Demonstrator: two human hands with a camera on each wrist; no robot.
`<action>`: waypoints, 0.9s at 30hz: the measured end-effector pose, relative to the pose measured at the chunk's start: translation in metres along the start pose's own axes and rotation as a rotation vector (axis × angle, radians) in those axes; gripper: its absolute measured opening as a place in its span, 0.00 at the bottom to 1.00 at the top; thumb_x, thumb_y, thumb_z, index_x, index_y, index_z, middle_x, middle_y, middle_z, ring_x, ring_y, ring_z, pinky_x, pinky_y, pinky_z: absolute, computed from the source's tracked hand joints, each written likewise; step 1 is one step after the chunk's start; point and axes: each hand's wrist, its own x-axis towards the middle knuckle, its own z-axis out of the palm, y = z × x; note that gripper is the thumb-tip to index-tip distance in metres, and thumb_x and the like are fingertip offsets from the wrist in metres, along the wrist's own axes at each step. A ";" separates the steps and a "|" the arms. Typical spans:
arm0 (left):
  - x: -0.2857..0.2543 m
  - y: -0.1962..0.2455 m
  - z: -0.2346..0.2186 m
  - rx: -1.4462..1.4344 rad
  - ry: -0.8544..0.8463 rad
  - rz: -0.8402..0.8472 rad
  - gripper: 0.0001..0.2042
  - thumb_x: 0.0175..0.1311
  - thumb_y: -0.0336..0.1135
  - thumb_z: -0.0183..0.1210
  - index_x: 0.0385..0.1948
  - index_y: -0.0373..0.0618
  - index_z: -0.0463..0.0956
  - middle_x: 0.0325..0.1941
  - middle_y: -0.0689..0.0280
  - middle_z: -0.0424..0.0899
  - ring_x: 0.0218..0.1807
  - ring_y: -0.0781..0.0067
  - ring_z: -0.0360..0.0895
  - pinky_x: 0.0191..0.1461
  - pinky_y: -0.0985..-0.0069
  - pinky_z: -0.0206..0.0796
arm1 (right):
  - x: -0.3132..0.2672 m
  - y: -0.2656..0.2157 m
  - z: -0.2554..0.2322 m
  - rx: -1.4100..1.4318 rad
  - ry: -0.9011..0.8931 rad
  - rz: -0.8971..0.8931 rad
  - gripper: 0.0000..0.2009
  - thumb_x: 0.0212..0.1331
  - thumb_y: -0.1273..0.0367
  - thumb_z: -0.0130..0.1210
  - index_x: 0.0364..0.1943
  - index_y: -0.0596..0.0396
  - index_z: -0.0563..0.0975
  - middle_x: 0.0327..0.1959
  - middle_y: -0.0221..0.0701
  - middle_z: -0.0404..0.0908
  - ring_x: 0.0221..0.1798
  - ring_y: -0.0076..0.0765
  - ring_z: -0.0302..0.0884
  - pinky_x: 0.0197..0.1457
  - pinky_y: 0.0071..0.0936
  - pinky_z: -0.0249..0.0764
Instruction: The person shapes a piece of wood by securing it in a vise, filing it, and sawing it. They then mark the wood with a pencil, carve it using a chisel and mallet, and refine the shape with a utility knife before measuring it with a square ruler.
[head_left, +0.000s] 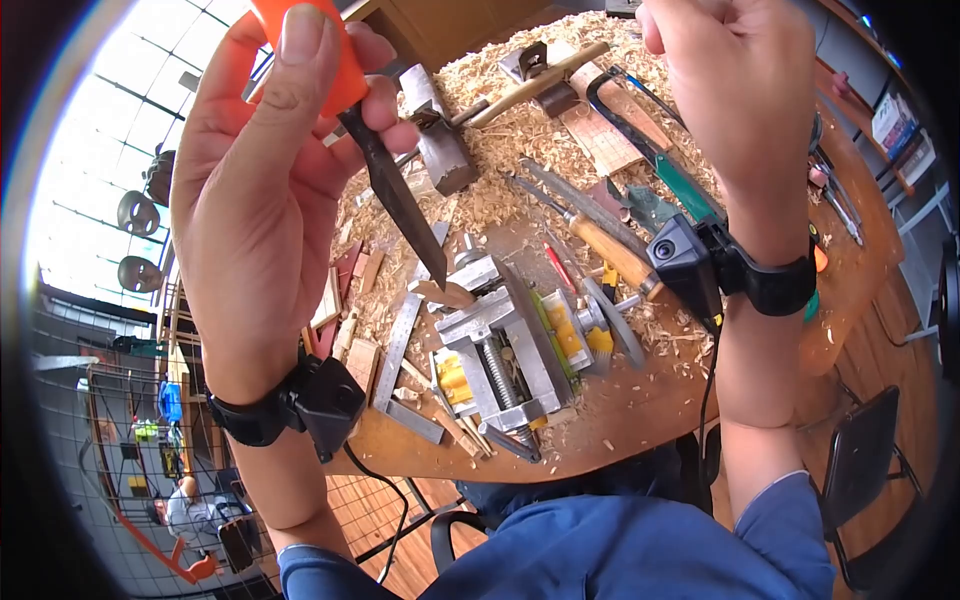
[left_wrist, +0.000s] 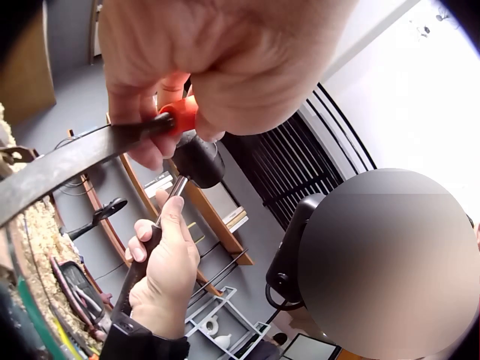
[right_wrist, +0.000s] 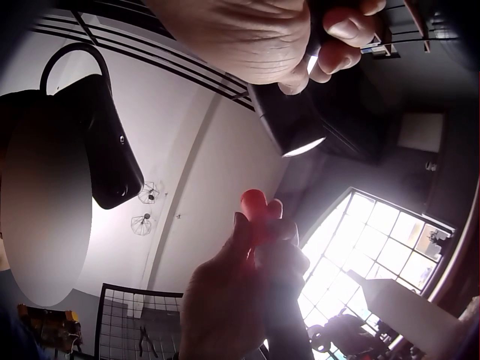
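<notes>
Mallet (left_wrist: 200, 163) gripped in the right hand (left_wrist: 166, 276) could, if mis-swung, bruise left fingers (head_left: 380, 103) clamped round the orange handle (head_left: 346, 75).

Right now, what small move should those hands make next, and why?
I'd probably settle the chisel's tip on the wood at the vise before any tap: the left hand grips the chisel point-down and the right hand holds a mallet, but whether the tip already touches the wood is unclear.

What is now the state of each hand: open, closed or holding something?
Left hand: closed, holding an orange-handled chisel.
Right hand: closed, holding a black-headed mallet.
</notes>
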 end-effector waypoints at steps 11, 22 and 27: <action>0.002 -0.016 -0.001 0.060 0.082 -0.022 0.19 0.79 0.44 0.63 0.62 0.43 0.73 0.47 0.65 0.82 0.38 0.80 0.73 0.40 0.80 0.65 | -0.002 0.005 0.002 0.088 -0.137 -0.097 0.12 0.75 0.67 0.62 0.47 0.64 0.88 0.25 0.26 0.87 0.20 0.12 0.66 0.23 0.19 0.56; -0.001 -0.014 0.001 0.124 0.114 -0.017 0.22 0.79 0.44 0.64 0.65 0.43 0.71 0.47 0.65 0.82 0.38 0.80 0.75 0.39 0.80 0.66 | -0.003 0.002 0.005 0.006 -0.065 -0.084 0.12 0.75 0.67 0.62 0.49 0.64 0.88 0.23 0.26 0.87 0.18 0.11 0.64 0.21 0.19 0.53; -0.006 -0.014 0.002 0.105 0.103 0.004 0.20 0.80 0.43 0.62 0.64 0.44 0.71 0.47 0.65 0.83 0.38 0.80 0.75 0.39 0.80 0.65 | -0.005 0.001 0.013 0.001 -0.065 -0.077 0.12 0.75 0.67 0.62 0.48 0.64 0.88 0.18 0.22 0.81 0.16 0.09 0.58 0.19 0.20 0.47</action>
